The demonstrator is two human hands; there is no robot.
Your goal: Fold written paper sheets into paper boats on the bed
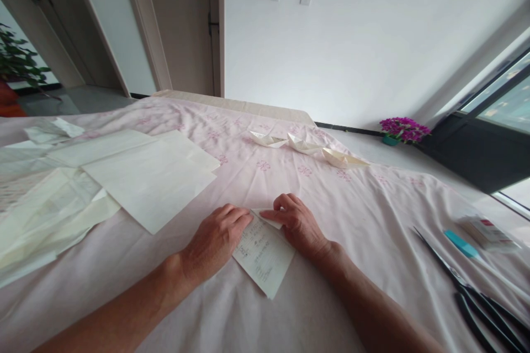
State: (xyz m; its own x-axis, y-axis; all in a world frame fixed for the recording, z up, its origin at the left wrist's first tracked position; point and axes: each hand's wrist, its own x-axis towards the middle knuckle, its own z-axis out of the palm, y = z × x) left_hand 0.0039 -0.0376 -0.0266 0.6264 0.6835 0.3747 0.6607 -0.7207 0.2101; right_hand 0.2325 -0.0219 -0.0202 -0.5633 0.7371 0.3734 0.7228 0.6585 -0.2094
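A sheet of paper (pixel 267 262) with handwriting lies on the pink cloth in front of me, its top corner folded over. Along its upper left edge, my left hand (pixel 220 237) has its fingers bent together, gripping the sheet. My right hand (pixel 300 226) is closed on the folded flap at the upper right, index finger pressing along the fold and the other fingers curled. The thumbs are mostly hidden. Beyond my hands stand three folded paper boats: a left boat (pixel 268 140), a middle boat (pixel 304 146) and a yellowish right boat (pixel 343 159).
Loose paper sheets (pixel 151 176) overlap on the left, with crumpled wrapping (pixel 45 215) beside them. Open black-handled scissors (pixel 459 278) lie at the right, near a blue-ended tool (pixel 460 244) and a small clear box (pixel 488 233). The patterned cloth (pixel 199 309) is wrinkled.
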